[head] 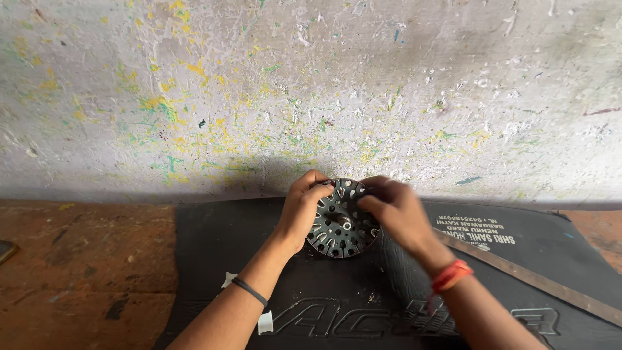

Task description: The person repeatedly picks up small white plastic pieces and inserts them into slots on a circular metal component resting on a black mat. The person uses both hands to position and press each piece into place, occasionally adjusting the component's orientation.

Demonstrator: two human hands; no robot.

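Slotted disc [341,223], both hands gripping.

White printed lettering block [478,231] on black mat [214,259], right of centre, upside down. Large outlined grey lettering [363,319] along mat's near edge.

One head-worn view, looking steeply down and forward from close above.

The paint-flecked grey wall [311,84] fills the frame's upper half; the black rubber mat [214,259] on the reddish-brown floor [78,266] fills the lower half, forearms entering from the bottom edge.
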